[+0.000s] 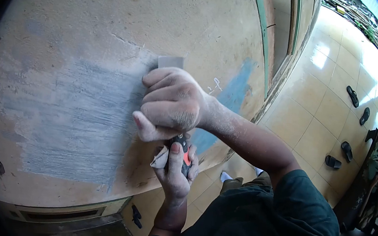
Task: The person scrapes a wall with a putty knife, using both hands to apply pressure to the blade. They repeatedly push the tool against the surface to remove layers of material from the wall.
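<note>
My right hand (172, 100), coated in pale dust, is closed in a fist close against the wall (152, 26). A flat grey piece (171, 61) with straight edges sticks out past its upper side; the rest is hidden behind the fingers. Just below, my left hand (177, 172) is wrapped round a black-and-red tool (186, 157), thumb along it. The tool's upper end goes behind my right fist. A creased, pale grey sheet (160, 158) is also tucked in the left hand. Beside the fist spreads a scuffed blue-grey patch (78, 115) with streaks running sideways.
A smaller blue patch (244, 77) marks the wall near a green-edged door frame (264, 34). Black sandals (352, 96) lie on the tiled floor (310, 103) to the right. A low vent frame (63, 215) runs along the wall's lower part.
</note>
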Available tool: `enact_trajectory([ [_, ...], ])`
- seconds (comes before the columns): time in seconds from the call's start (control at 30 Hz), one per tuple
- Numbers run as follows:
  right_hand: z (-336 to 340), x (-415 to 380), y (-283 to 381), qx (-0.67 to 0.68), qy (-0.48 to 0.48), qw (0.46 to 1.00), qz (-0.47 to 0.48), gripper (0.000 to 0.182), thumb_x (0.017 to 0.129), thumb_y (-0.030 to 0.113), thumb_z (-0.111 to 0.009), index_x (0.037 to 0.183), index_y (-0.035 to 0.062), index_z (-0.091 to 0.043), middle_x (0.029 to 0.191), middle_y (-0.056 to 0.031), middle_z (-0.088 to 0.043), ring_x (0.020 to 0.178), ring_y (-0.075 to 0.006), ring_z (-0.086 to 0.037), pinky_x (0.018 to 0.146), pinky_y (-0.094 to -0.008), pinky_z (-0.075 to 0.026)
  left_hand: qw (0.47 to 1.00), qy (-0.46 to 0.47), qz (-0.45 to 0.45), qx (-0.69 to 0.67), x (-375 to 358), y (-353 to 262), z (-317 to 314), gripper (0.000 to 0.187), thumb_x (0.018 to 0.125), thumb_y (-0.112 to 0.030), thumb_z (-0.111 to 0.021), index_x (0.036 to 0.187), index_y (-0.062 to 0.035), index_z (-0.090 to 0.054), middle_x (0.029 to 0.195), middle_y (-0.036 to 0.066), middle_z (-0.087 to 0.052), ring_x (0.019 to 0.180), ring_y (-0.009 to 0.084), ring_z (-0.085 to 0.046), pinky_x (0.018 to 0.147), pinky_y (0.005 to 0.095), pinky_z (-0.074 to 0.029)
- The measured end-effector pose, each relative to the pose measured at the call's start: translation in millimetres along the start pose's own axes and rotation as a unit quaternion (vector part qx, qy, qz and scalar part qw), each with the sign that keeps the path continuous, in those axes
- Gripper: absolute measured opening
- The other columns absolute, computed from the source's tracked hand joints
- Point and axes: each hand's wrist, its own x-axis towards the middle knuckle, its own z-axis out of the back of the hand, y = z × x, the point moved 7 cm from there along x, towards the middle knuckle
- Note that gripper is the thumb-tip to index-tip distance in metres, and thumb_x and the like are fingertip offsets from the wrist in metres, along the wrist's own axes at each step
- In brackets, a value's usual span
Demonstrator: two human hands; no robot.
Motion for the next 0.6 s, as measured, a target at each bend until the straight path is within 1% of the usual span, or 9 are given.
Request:
enact_trajectory([
  [0.13,-11.7,-1.8,15.3,0.033,0.044,0.998,0.012,0.039,0.081,0.003,-0.056,0.049,0.0131,-0.035,0.042,0.0031,-0.034,0.035,-0.0124,-0.034,0.042,-0.0278,-0.029,0.999,-0.021,-0.026,-0.018,-18.9,0.6,-1.8,0.025,0.093,-0.024,-0.049,0.101,-0.0013,-0.044,0.068,0.010,-0.047,0.041,0.0081,-0.039,0.033,0.0176,-0.029],
  [0.17,-7.2,-3.0,9.9,0.032,0.040,0.999,0.011,0.039,0.081,0.003,-0.056,0.049,0.0131,-0.035,0.042,0.0031,-0.034,0.035,-0.0124,-0.034,0.042,-0.0278,-0.029,0.999,-0.008,-0.040,-0.037,-11.9,1.6,-7.5,0.024,0.094,-0.024,-0.047,0.100,-0.0009,-0.044,0.068,0.009,-0.047,0.042,0.0081,-0.039,0.033,0.0182,-0.029],
  [0.2,1.0,-2.6,0.8,0.015,0.025,0.999,0.015,0.040,0.081,0.003,-0.056,0.049,0.0131,-0.035,0.042,0.0032,-0.034,0.035,-0.0124,-0.034,0.041,-0.0275,-0.029,1.000,0.002,-0.012,-0.019,-3.7,4.2,-9.7,0.024,0.094,-0.024,-0.046,0.101,-0.0017,-0.044,0.068,0.009,-0.047,0.042,0.0082,-0.039,0.033,0.0190,-0.029],
  [0.27,13.8,-0.2,-14.0,-0.012,-0.014,0.999,0.026,0.040,0.080,0.002,-0.057,0.048,0.0134,-0.035,0.041,0.0038,-0.033,0.034,-0.0119,-0.033,0.041,-0.0265,-0.029,0.999,0.025,-0.020,0.014,19.5,0.4,-21.7,0.023,0.095,-0.024,-0.044,0.101,-0.0023,-0.043,0.070,0.009,-0.047,0.042,0.0083,-0.039,0.034,0.0196,-0.028],
  [0.33,14.8,1.3,-12.2,-0.014,-0.013,1.000,0.000,0.041,0.080,0.003,-0.057,0.048,0.0139,-0.034,0.040,0.0039,-0.033,0.033,-0.0117,-0.032,0.041,-0.0267,-0.029,0.999,0.030,-0.015,0.012,16.2,-0.2,-17.3,0.021,0.095,-0.024,-0.045,0.100,-0.0031,-0.043,0.071,0.009,-0.048,0.042,0.0084,-0.039,0.034,0.0197,-0.028],
  [0.43,-5.7,2.9,14.1,0.036,0.004,0.999,0.003,0.041,0.081,0.004,-0.056,0.049,0.0134,-0.033,0.043,0.0036,-0.035,0.037,-0.0125,-0.034,0.043,-0.0275,-0.031,1.000,-0.003,-0.031,-0.003,-15.9,-0.4,-0.9,0.027,0.093,-0.024,-0.047,0.109,-0.0023,-0.043,0.069,0.009,-0.047,0.041,0.0087,-0.040,0.033,0.0186,-0.030],
  [0.47,-12.3,1.6,20.2,0.044,0.027,0.999,0.008,0.041,0.082,0.005,-0.056,0.050,0.0133,-0.032,0.044,0.0038,-0.035,0.038,-0.0130,-0.035,0.043,-0.0276,-0.032,0.999,-0.028,-0.015,-0.009,-26.6,-0.1,1.6,0.032,0.093,-0.025,-0.047,0.113,-0.0007,-0.042,0.069,0.009,-0.046,0.041,0.0087,-0.040,0.033,0.0184,-0.031],
  [0.53,-11.5,3.1,13.7,0.055,0.014,0.998,0.021,0.041,0.082,0.004,-0.056,0.049,0.0130,-0.032,0.043,0.0033,-0.034,0.037,-0.0137,-0.036,0.042,-0.0280,-0.033,0.999,-0.019,-0.019,-0.035,-20.1,1.6,-1.6,0.029,0.093,-0.025,-0.047,0.107,-0.0002,-0.043,0.069,0.009,-0.046,0.040,0.0085,-0.039,0.034,0.0186,-0.030],
  [0.6,3.3,0.8,-1.8,0.007,0.003,1.000,0.018,0.041,0.080,0.003,-0.056,0.049,0.0127,-0.032,0.042,0.0026,-0.033,0.035,-0.0144,-0.036,0.041,-0.0283,-0.032,1.000,-0.016,-0.006,-0.019,2.4,3.3,-10.3,0.026,0.094,-0.026,-0.046,0.100,-0.0006,-0.044,0.069,0.009,-0.047,0.040,0.0082,-0.039,0.034,0.0187,-0.030],
])
